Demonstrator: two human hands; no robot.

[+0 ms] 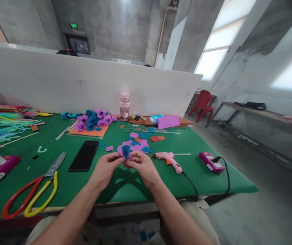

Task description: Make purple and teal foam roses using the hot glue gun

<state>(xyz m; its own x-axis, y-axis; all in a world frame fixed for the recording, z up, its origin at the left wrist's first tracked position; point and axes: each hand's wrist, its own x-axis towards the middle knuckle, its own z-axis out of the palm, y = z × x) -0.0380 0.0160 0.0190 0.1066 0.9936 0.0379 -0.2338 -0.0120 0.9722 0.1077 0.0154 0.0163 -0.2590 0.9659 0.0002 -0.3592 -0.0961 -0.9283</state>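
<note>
Both hands are pinching a small foam flower bud, blue core wrapped in purple petals: the left hand and right hand are meeting just above the green surface, left of the pink glue gun, near loose foam petals.

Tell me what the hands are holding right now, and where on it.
Both the left hand and right hand pinch a small blue-and-purple paper flower at its base.
</note>
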